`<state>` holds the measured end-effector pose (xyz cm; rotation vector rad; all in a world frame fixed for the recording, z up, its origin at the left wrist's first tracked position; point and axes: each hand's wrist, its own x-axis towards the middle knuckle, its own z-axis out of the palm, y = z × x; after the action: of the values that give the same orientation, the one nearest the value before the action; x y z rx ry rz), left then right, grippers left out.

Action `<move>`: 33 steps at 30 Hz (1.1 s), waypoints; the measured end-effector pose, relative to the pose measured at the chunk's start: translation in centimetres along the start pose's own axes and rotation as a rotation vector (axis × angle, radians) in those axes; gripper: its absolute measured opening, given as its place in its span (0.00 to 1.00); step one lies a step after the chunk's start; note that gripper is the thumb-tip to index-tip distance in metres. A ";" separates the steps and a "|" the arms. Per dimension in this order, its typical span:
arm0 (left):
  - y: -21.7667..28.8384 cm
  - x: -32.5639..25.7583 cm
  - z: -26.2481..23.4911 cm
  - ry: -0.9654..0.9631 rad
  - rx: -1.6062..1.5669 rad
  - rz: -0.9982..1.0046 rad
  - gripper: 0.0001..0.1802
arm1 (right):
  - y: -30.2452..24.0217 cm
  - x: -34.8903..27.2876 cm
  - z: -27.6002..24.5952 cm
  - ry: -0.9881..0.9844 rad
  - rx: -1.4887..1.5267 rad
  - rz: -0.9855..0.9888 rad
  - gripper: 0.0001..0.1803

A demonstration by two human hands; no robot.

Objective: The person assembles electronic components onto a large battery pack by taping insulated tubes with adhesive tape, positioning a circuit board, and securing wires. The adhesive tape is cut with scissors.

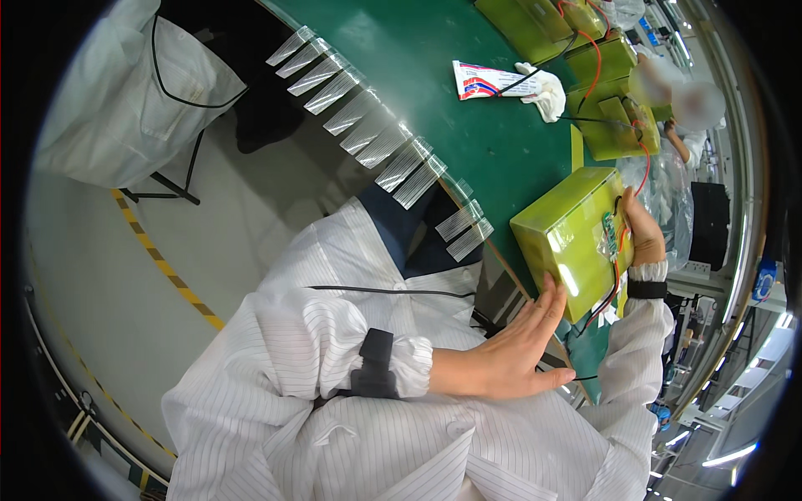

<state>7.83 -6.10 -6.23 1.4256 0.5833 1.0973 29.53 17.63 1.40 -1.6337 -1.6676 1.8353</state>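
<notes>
A yellow-green block (543, 230) is seen at three o'clock, by the green table's (418, 75) edge; its underside is hidden. Its near side is touched by the left hand (510, 355), fingers extended, nothing grasped. The right hand (645, 234) is partly hidden at its right side; grip cannot be told. Toward twelve o'clock, similar blocks (591, 138) are partly cut off; at eleven, a tube (480, 81) is overlapped by white cloth (547, 96).

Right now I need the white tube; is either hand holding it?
No, the white tube lies on the table, apart from the left hand and right hand.
</notes>
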 end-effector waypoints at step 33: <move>-0.7 0.8 -7.0 0.737 0.141 -0.134 0.06 | -1.7 -11.6 8.3 0.072 2.375 -0.025 0.43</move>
<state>2.26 -1.94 -7.60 1.0471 1.2780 1.4916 26.74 5.00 7.56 -0.3224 0.8451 1.7251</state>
